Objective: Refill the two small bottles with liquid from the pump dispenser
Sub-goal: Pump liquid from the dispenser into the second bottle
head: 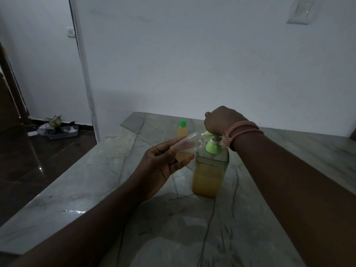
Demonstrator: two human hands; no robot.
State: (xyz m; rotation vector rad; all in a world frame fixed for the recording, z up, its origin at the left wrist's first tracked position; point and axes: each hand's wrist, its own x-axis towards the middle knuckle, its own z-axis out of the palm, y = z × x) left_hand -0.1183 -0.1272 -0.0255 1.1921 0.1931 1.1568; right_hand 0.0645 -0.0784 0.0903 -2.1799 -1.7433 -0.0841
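Left hand (163, 160): is gripping the open small bottle (185, 149) between thumb and fingers, tilting it so its mouth is meeting the pump's spout; the tilt is likely letting liquid run down the inside wall instead of spilling.
Right hand (219, 120): is curling into a fist over the pump head, pressing down from above; whether it is wrapping the head or only bearing on it, I cannot tell.
Pump dispenser (210, 170): is standing upright on the table (96, 189), just right of the held bottle, more than half full of yellow liquid.
Held bottle's fill: is showing a little yellow liquid pooling at its lower end, so it is judged only partly filled.
Second small bottle (182, 130): is standing behind the dispenser near the wall, wearing its green cap and looking full, so it is probably finished.
Risk: the spout and the narrow mouth are needing close alignment, or the liquid may be dripping onto the table.
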